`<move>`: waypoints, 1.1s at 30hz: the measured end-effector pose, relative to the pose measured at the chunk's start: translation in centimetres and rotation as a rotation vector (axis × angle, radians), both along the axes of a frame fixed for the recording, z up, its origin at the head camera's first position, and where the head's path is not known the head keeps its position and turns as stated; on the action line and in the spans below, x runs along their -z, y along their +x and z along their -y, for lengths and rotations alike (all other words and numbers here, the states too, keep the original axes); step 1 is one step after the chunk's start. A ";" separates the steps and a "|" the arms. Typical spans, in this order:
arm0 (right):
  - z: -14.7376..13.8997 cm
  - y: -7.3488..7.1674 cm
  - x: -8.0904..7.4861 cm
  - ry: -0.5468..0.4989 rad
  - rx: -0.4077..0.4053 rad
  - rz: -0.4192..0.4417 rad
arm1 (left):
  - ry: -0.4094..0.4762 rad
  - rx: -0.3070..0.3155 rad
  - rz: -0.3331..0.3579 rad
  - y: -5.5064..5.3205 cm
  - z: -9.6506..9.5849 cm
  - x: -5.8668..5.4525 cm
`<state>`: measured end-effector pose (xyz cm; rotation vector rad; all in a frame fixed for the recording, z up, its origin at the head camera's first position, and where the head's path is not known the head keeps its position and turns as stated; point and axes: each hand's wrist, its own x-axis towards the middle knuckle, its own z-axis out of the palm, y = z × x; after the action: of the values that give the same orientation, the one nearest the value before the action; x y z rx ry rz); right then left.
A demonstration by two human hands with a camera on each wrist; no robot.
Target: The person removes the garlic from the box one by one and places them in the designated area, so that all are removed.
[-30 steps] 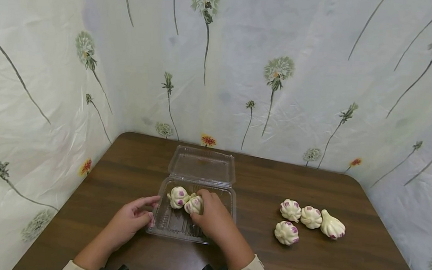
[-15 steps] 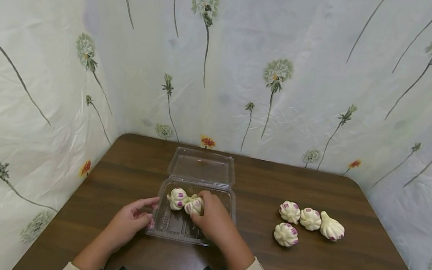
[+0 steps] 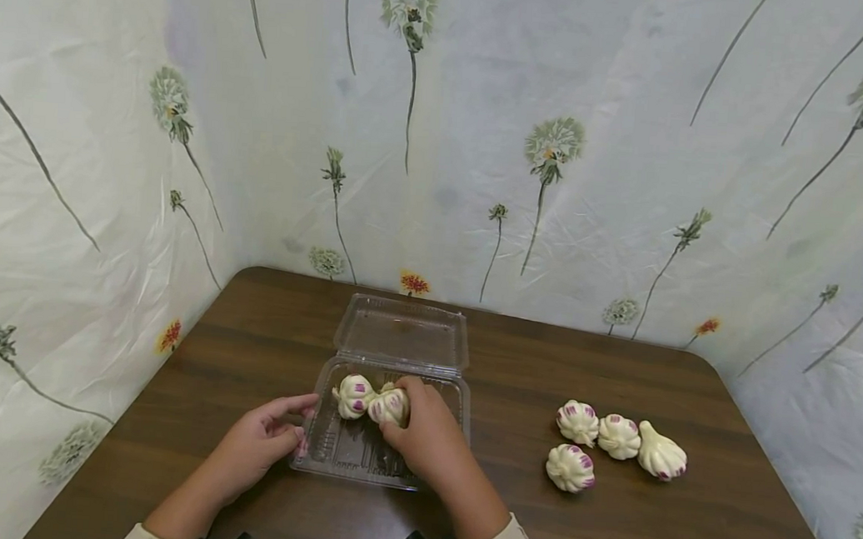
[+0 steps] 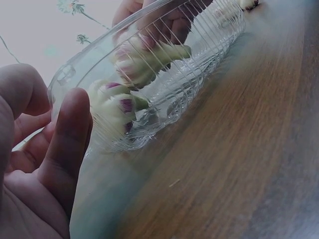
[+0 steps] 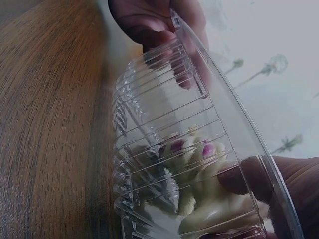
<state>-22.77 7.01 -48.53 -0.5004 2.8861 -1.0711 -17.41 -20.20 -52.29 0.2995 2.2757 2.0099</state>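
My right hand [image 3: 424, 428] grips a garlic bulb [image 3: 388, 407], white with purple patches, inside the clear plastic clamshell container [image 3: 357, 470]. Just left of it, a second garlic bulb [image 3: 353, 396] lies in the same tray, the two touching. In the right wrist view, the gripped garlic bulb [image 5: 199, 174] shows through the ribbed wall, the thumb against it. My left hand [image 3: 265, 442] is at the container's left edge, fingers loosely bent and fingertips right at the rim. From the left wrist, its thumb [image 4: 72, 124] stands beside the container's corner.
Several more garlic bulbs [image 3: 618, 437] sit grouped on the brown wooden table [image 3: 505, 508] to the right. The container's lid [image 3: 403, 333] lies folded back behind the tray. A flower-printed sheet [image 3: 471, 139] hangs behind the table and along its sides.
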 end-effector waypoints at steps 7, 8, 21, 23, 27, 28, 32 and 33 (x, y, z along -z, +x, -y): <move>-0.2 0.1 -0.5 -0.028 -0.001 -0.008 | 0.011 0.012 -0.007 0.1 0.0 -0.1; -0.2 0.2 -0.6 -0.032 0.000 -0.009 | 0.012 0.014 -0.007 0.1 0.0 -0.1; -0.4 0.4 -1.1 -0.078 0.029 0.008 | 0.008 0.021 -0.019 0.2 0.1 -0.1; -0.4 0.5 -1.2 -0.073 0.025 0.007 | 0.007 0.018 -0.017 0.2 0.0 -0.1; -0.5 0.6 -1.2 -0.060 0.013 -0.005 | 0.007 0.018 -0.018 0.2 0.0 0.0; -0.5 0.6 -1.2 -0.060 0.014 -0.007 | 0.009 0.017 -0.016 0.2 0.0 0.0; -0.6 0.7 -1.3 -0.070 0.017 -0.023 | 0.014 0.021 -0.020 0.2 0.0 -0.1; -0.7 0.7 -1.3 -0.071 0.019 -0.027 | 0.013 0.023 -0.021 0.2 0.0 -0.1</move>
<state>-22.07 7.68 -47.22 -0.4958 2.8908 -1.1817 -17.20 -20.17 -52.17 0.3471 2.2611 2.0213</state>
